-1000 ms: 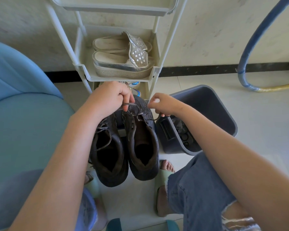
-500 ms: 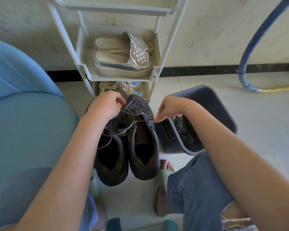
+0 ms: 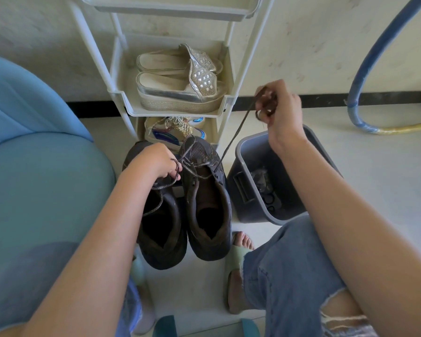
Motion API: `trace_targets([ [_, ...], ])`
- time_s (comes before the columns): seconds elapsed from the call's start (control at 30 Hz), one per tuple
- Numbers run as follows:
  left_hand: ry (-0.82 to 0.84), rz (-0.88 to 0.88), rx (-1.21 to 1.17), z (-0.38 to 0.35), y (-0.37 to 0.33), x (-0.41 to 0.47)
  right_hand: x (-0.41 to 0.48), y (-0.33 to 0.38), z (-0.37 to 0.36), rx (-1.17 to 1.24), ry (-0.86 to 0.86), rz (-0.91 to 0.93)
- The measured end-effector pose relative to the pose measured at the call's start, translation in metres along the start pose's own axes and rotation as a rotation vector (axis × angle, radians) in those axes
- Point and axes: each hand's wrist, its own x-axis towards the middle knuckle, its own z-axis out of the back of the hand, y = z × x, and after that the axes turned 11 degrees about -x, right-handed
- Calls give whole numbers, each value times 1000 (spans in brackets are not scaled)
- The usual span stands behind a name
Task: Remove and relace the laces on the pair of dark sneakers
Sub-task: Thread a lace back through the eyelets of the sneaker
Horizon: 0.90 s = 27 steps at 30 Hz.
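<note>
The right hand has swung up and away from the toe of the shoes, where it sat half a second ago, and now hangs high above the grey bin, fingers curled round a bunched end of the lace. The lace runs taut from that fist down to an eyelet on the sneaker beside the bin. The left hand has dropped a little and stays low, well apart from the right, its fingers clamped on slack lace strands between the two shoes. Both this sneaker and the other sneaker stand side by side on the floor in front of the shoe rack. The long pull suggests unlacing is under way, with only the lowest crossings seemingly still threaded; relacing has not begun.
</note>
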Motion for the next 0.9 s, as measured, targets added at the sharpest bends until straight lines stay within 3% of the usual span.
trace_targets([
  [0.13, -12, -71, -21, -4, 0, 0, -1, 11, 3, 464, -118, -27],
  [0.2, -15, -119, -17, -7, -2, -1, -1, 12, 6, 450, -180, -12],
  [0.23, -14, -138, -4, -10, -2, -1, 0, 11, 8, 324, -198, 21],
  [0.3, -26, -164, 8, -15, -2, -1, 1, 7, 7, -175, -144, 107],
  [0.37, -43, -214, -74, -19, -3, -1, 0, -3, 4, -732, 35, 110],
  [0.4, -53, -251, -108, -21, -4, -1, -1, -8, 2, -892, 141, 77],
  [0.5, -83, -321, -119, -27, -6, 2, -5, -17, -4, -994, 282, 37],
  [0.6, -98, -297, -49, -30, -6, -1, -3, -18, -10, -1155, 225, 80],
  [0.73, -146, -198, 109, -23, -6, -2, -2, -19, -13, -1311, 126, 309],
  [0.8, -88, -130, 116, -20, -4, -2, -5, -24, -15, -1278, 351, 368],
  [0.9, 29, 2, 203, -25, 0, -1, -13, -38, -19, -1447, 825, 246],
])
